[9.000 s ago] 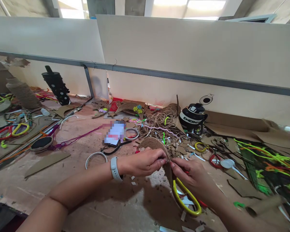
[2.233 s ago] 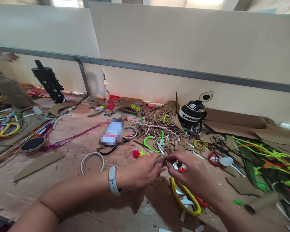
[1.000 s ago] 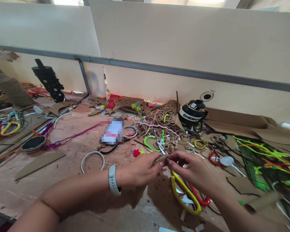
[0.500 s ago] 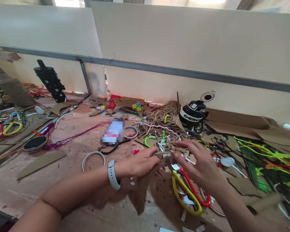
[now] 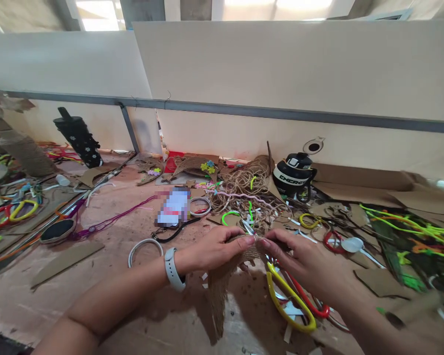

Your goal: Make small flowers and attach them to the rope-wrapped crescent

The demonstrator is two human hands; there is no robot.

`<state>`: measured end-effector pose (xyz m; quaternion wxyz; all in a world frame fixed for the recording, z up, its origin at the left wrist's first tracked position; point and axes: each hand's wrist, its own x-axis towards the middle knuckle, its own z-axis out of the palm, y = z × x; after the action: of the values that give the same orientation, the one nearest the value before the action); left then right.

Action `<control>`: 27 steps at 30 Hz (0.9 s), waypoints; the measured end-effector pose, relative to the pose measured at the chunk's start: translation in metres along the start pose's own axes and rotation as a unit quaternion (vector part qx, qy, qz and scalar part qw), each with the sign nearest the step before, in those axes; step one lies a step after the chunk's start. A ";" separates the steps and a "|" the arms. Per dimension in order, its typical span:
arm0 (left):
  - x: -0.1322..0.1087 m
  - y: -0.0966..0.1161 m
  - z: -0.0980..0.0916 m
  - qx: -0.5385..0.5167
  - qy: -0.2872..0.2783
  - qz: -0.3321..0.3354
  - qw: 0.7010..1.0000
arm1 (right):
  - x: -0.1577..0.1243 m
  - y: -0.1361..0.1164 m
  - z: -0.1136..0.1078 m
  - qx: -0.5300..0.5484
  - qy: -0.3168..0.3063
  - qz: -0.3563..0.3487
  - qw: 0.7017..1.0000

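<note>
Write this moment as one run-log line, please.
left hand: holds twine-covered piece | right hand: touches its edge | nearby: red-and-yellow-handled scissors

The twine-wound piece [image 5: 219, 291] you hold looks rough and fibrous, the yellow scissor handle [image 5: 306, 327] glossy plastic, the cardboard offcut [image 5: 68, 264] matt, your wristband [image 5: 173, 272] smooth.

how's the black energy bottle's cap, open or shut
Open: the round cap is flipped up above the top of the black ENERGY bottle.
</note>
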<state>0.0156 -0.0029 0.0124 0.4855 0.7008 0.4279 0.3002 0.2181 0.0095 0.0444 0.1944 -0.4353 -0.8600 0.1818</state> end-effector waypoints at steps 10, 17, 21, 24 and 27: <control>0.000 0.005 -0.001 0.108 0.035 0.008 0.993 | 0.001 0.007 0.008 0.038 -0.011 -0.010 0.999; -0.002 0.018 -0.006 0.137 0.045 -0.025 0.989 | 0.000 0.012 0.016 0.031 -0.011 0.004 0.999; 0.000 0.017 -0.009 0.094 0.026 -0.042 0.994 | 0.002 0.006 0.007 0.029 0.000 0.003 1.000; 0.000 0.017 -0.010 0.099 0.020 -0.041 0.994 | 0.003 0.004 0.005 0.024 -0.007 0.011 1.000; -0.001 0.018 -0.008 0.108 0.029 -0.033 0.993 | 0.002 0.009 0.011 0.031 -0.006 0.007 0.999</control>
<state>0.0138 -0.0031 0.0321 0.4041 0.7259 0.4941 0.2561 0.2172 0.0145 0.0310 0.2013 -0.4344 -0.8519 0.2121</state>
